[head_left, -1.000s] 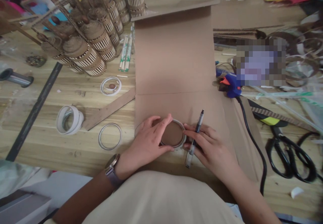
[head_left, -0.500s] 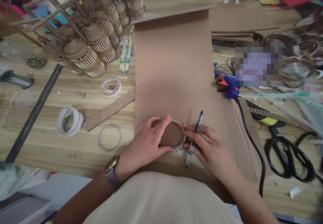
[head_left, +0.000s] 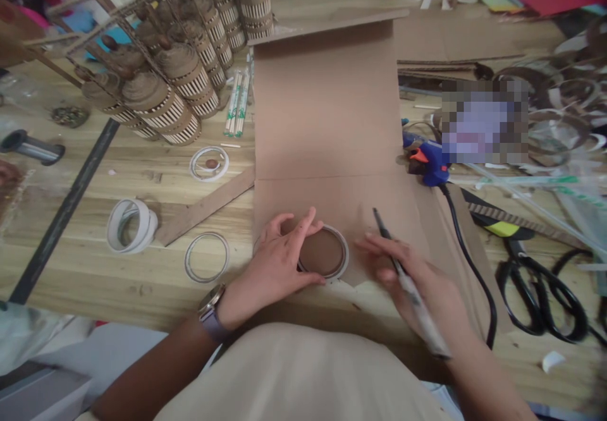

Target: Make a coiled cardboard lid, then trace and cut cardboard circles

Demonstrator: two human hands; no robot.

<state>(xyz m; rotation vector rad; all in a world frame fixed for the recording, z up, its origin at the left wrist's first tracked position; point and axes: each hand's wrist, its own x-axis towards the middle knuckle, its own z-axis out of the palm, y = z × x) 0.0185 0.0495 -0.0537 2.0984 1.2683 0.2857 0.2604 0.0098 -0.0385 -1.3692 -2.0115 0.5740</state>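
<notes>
My left hand lies on a white ring that sits on a long brown cardboard sheet, its fingers bent round the ring's left rim. My right hand, blurred by motion, is just right of the ring and holds a black pen, tip pointing up and away from me. The hand is off the ring, a short gap between them. A watch is on my left wrist.
Several woven cardboard lanterns stand at the back left. White tape rolls, a thin ring and a cardboard strip lie left of the sheet. A blue glue gun with black cord and black scissors are right.
My right hand has pulled away from the ring to the right and turned the pen so it slants along my hand. My left hand stays on the ring.
</notes>
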